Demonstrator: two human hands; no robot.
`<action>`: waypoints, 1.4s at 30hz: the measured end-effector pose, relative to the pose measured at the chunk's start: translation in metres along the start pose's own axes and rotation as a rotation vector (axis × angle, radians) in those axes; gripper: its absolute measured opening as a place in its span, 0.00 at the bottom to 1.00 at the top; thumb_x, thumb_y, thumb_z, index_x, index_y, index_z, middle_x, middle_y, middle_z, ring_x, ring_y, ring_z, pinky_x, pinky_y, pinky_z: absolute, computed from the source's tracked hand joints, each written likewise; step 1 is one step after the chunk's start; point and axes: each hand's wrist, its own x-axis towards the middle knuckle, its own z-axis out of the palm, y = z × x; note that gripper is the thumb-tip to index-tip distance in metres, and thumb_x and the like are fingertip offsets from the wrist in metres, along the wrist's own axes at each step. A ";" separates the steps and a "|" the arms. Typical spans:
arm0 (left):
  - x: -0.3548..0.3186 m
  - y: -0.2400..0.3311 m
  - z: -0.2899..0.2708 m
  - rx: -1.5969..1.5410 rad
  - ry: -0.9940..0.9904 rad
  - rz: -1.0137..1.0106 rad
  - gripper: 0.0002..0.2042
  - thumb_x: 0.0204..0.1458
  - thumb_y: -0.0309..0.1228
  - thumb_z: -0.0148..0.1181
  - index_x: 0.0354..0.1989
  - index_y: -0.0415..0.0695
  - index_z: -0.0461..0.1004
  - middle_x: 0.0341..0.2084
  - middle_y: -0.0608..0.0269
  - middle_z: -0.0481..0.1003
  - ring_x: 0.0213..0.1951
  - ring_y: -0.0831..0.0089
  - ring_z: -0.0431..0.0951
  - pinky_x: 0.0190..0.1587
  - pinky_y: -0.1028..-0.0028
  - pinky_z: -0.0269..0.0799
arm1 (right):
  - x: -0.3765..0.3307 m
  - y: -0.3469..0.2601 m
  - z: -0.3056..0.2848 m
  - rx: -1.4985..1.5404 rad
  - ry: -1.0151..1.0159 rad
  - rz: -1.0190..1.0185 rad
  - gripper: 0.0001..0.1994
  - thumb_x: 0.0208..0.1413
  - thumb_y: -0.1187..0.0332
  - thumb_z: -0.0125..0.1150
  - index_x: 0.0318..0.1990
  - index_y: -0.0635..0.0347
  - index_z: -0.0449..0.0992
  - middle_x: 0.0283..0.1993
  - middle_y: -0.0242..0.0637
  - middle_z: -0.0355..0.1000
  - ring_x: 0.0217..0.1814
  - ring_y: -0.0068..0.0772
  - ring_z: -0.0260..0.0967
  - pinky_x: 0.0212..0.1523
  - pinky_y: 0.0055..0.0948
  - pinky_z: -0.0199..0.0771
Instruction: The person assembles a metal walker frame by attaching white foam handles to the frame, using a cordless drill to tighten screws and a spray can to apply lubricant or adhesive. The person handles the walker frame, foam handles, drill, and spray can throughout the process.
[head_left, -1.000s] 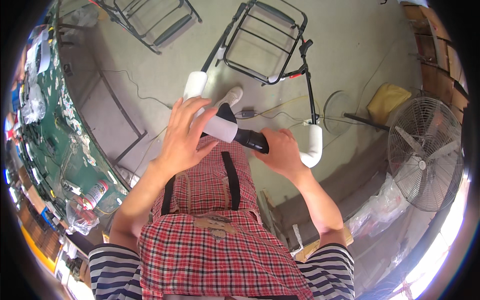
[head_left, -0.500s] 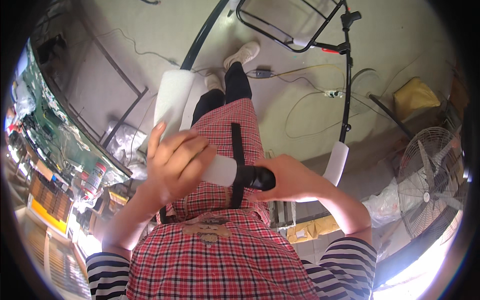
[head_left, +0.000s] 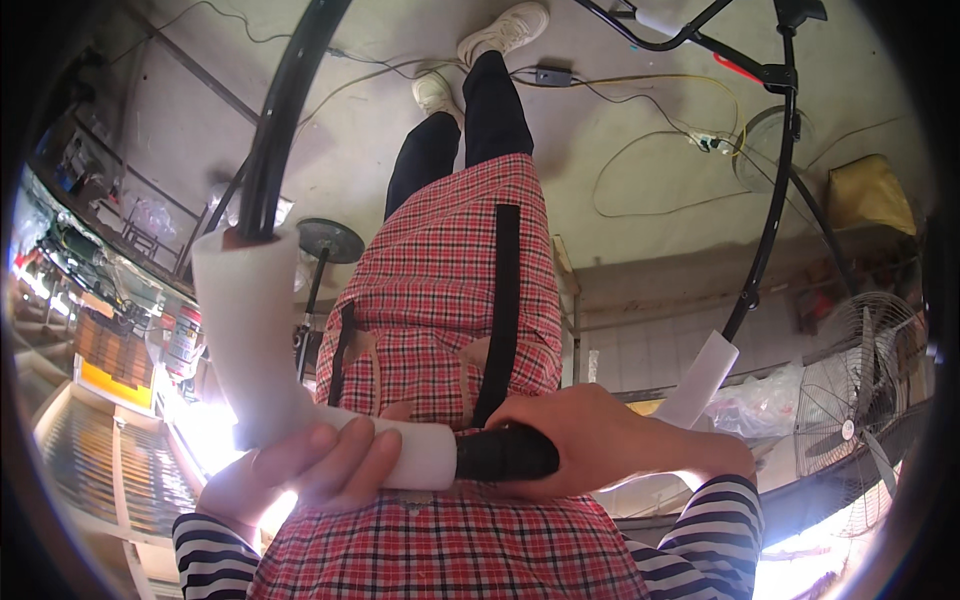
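A bent black tubular frame (head_left: pixel 278 140) comes toward me, its near left bend covered by a white foam sleeve (head_left: pixel 245 330). My left hand (head_left: pixel 325 465) is wrapped round the lower stretch of that sleeve, in front of my waist. Just right of the foam's end, a black grip-like piece (head_left: pixel 505 455) sits on the bar, and my right hand (head_left: pixel 600 435) closes round it. Its far end is hidden in my palm. Another white foam sleeve (head_left: pixel 702 375) covers the frame's right-hand tube (head_left: pixel 775 215), beyond my right wrist.
A standing fan (head_left: pixel 850 430) is at the right, near clear plastic bags (head_left: pixel 765 405). Cables with a small black box (head_left: pixel 552 76) run over the floor. A yellow package (head_left: pixel 870 195) lies at the far right. Cluttered shelving (head_left: pixel 115 370) stands on the left.
The frame's foam-covered bar has come closer to my body and lower in view. My left hand, fingers raised before, now wraps the foam. My right hand stays on the black piece.
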 end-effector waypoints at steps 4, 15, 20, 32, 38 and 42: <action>-0.016 0.004 -0.007 -0.064 -0.092 -0.053 0.24 0.52 0.46 0.64 0.57 0.65 0.64 0.52 0.74 0.57 0.60 0.80 0.55 0.65 0.70 0.55 | 0.007 0.007 0.001 0.023 0.009 -0.138 0.26 0.45 0.51 0.72 0.50 0.51 0.72 0.35 0.35 0.77 0.34 0.36 0.78 0.30 0.30 0.77; -0.008 -0.013 -0.022 0.141 -0.321 0.195 0.14 0.60 0.47 0.53 0.54 0.75 0.67 0.55 0.72 0.54 0.63 0.78 0.50 0.68 0.72 0.48 | 0.010 0.014 0.014 0.057 0.283 -0.391 0.27 0.46 0.52 0.71 0.49 0.58 0.73 0.31 0.34 0.75 0.28 0.35 0.75 0.24 0.28 0.73; -0.001 -0.020 -0.027 0.112 -0.331 0.197 0.13 0.59 0.48 0.54 0.53 0.74 0.68 0.54 0.72 0.54 0.62 0.80 0.51 0.67 0.72 0.49 | 0.008 0.007 0.008 0.014 0.210 -0.313 0.29 0.46 0.52 0.72 0.51 0.60 0.73 0.35 0.36 0.76 0.32 0.36 0.76 0.29 0.29 0.75; -0.016 0.027 0.033 -0.113 0.378 -0.262 0.17 0.46 0.38 0.70 0.40 0.59 0.68 0.34 0.79 0.69 0.46 0.72 0.65 0.66 0.52 0.49 | -0.073 -0.041 -0.089 -0.135 1.425 -0.480 0.47 0.50 0.43 0.62 0.66 0.73 0.52 0.58 0.58 0.64 0.51 0.41 0.70 0.53 0.37 0.70; -0.013 0.024 0.028 -0.188 0.385 -0.238 0.11 0.45 0.38 0.65 0.38 0.55 0.77 0.34 0.74 0.76 0.42 0.72 0.71 0.64 0.55 0.52 | -0.132 -0.078 -0.050 -0.308 1.653 -0.691 0.50 0.47 0.41 0.63 0.66 0.73 0.49 0.59 0.58 0.62 0.51 0.40 0.70 0.53 0.35 0.69; -0.013 0.028 0.022 -0.244 0.441 -0.246 0.13 0.38 0.31 0.62 0.36 0.49 0.77 0.33 0.68 0.75 0.41 0.67 0.73 0.61 0.51 0.54 | -0.168 -0.108 0.010 -0.393 1.785 -0.897 0.49 0.47 0.42 0.62 0.66 0.72 0.50 0.58 0.58 0.63 0.51 0.40 0.70 0.54 0.36 0.69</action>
